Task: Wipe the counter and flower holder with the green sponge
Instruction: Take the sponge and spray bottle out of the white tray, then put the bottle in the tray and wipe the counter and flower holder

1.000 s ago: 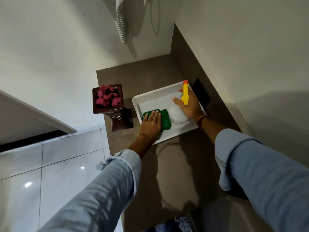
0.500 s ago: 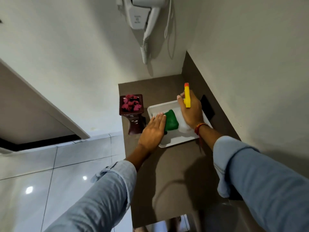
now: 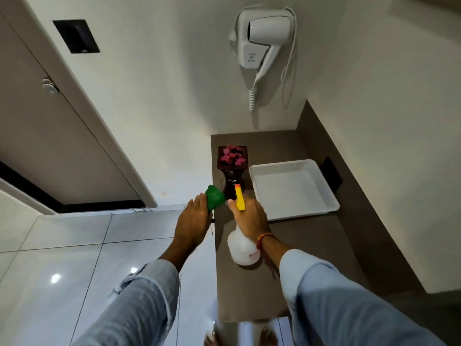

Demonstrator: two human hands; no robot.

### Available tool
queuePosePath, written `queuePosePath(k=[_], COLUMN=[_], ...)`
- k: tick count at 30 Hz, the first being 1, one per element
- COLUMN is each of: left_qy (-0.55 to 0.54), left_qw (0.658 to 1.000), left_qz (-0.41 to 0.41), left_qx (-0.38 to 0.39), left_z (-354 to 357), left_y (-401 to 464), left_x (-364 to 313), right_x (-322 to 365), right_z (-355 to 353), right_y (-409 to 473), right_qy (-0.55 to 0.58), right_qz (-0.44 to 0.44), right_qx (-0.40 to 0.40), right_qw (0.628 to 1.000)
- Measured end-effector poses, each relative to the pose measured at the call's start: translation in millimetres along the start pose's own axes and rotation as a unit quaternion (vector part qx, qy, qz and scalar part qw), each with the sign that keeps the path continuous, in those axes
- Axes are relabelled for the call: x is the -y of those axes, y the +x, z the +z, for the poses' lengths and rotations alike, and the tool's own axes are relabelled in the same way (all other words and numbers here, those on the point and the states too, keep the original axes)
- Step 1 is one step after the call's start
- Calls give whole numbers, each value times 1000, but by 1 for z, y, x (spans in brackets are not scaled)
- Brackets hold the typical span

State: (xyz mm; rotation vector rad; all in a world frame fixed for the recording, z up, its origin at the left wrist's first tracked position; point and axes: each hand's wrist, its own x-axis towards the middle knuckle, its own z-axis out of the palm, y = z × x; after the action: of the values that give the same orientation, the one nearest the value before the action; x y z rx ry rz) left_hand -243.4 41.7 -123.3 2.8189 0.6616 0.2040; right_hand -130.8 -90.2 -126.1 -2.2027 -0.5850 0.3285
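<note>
My left hand grips the green sponge in the air at the counter's left edge, just left of the flower holder's stem. The dark brown flower holder stands upright on the brown counter, with pink petals in its square top. My right hand holds a white spray bottle with a yellow nozzle above the counter. The nozzle points toward the holder's lower part.
A white tray with nothing in it sits to the right of the holder. A black object leans against the right wall. A white hair dryer hangs on the back wall. A door and tiled floor lie to the left.
Both hands have left the tray. The left hand lifted the sponge out and moved left of the holder. The right hand brought the spray bottle out toward the holder.
</note>
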Motion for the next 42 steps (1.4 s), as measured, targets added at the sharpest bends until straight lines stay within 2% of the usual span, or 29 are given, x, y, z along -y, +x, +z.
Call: queuePosePath(k=[4,9,11,14,16,23,31,36,38,40,42], left_qy=[-4,-26,-40,-71,-92,-140,-187,-242,-267,-295,-315], left_qw=[1000,999,999,996,994,986,972,953,939,924,911], left_qz=[-8,-22,-34,-54,-65,-91,-142,-181,-211,-238,-259], left_qx=[7,13,14,14,11,2,-6,-35,-46,-54,-64], left_z=[-2,4,8,14,17,34,51,58,60,62,64], left_y=[-1,2,4,9,13,23,42,52,56,60,63], left_x=[1,-2,-5,-11,-14,-26,-37,-43,-48,-53,-58], right_x=[-1,-15,-22,-30,-35,-65,-121,-134,-137,-136,-129], right_z=[11,-6,-23,-54,-77,-130,-120,-123,-121,-112,-96], right_y=[2,9,16,36,53,103,115,106,91,65,37], right_qy=[3,20,43,88,109,135,121,124,94,4,-105], right_qz=[39,26,15,-2,4,9,46,84,143,196,179], right_qx=[8,-17,-48,-148,-184,-127,-74,-88,-86,-70,-74], right_qw=[999,999,998,985,977,983,989,985,981,978,975])
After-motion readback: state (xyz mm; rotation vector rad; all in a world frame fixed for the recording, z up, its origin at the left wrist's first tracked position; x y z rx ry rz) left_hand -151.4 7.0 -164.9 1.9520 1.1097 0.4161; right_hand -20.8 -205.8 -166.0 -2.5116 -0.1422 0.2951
